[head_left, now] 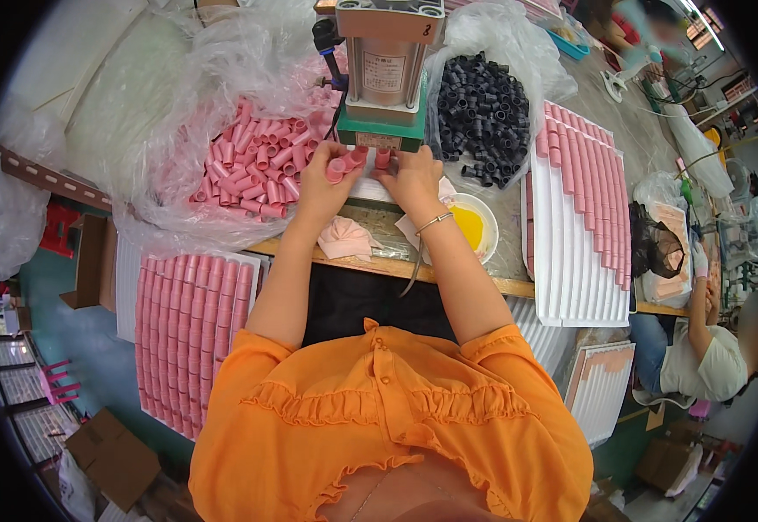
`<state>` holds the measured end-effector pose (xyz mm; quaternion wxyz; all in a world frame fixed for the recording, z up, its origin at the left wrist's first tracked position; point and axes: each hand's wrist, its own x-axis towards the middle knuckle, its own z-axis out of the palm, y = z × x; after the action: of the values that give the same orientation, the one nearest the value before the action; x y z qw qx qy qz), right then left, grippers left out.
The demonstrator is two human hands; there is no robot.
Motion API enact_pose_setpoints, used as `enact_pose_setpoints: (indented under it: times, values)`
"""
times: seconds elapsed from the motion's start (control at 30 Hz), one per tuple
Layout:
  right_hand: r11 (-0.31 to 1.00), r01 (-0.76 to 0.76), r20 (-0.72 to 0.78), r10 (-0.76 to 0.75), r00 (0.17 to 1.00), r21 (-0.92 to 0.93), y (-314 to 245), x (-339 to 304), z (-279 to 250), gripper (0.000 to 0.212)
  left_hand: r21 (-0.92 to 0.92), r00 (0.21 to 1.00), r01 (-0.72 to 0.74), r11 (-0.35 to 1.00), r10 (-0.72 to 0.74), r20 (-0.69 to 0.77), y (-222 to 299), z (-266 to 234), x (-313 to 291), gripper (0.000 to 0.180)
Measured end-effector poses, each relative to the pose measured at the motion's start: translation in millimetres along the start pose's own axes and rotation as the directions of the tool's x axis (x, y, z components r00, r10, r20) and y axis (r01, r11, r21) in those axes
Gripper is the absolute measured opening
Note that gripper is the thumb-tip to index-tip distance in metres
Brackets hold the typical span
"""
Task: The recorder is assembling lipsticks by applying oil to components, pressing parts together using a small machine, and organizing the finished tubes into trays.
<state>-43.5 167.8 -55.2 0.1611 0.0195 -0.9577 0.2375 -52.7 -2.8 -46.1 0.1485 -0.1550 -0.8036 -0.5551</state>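
My left hand [316, 187] is closed around a few pink tubes [345, 163] at the left front of a bench press. My right hand [415, 180] reaches in from the other side, its fingers closed on a single pink tube [382, 159] below the green block [385, 127] of the press [382, 65]. Part of that tube and the fingertips are hidden by the block. Left of my hands lies a heap of loose pink tubes [257, 165] on clear plastic. To the right a plastic bag holds many short black fittings [482, 113].
A white bowl [494, 230] with something yellow stands by my right wrist. A crumpled pink cloth [347, 238] lies at the bench edge. White ridged trays carry rows of pink tubes at right [583, 191] and lower left [189, 322]. Another person [701, 361] sits at far right.
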Motion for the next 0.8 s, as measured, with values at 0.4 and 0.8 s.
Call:
enact_pose_setpoints:
  times: [0.4,0.8]
  values:
    - [0.765,0.08,0.031,-0.13,0.991,0.639,-21.1,-88.5,-77.3,0.021,-0.322,0.91,0.298,0.898,-0.166,0.38,66.6,-23.8,-74.1,0.031]
    - [0.649,-0.024,0.506,-0.568,0.649,0.76,-109.1,-158.2,-47.9,0.014,0.238,0.97,0.174,0.956,-0.208,0.127,127.5,-154.5,-241.3,0.031]
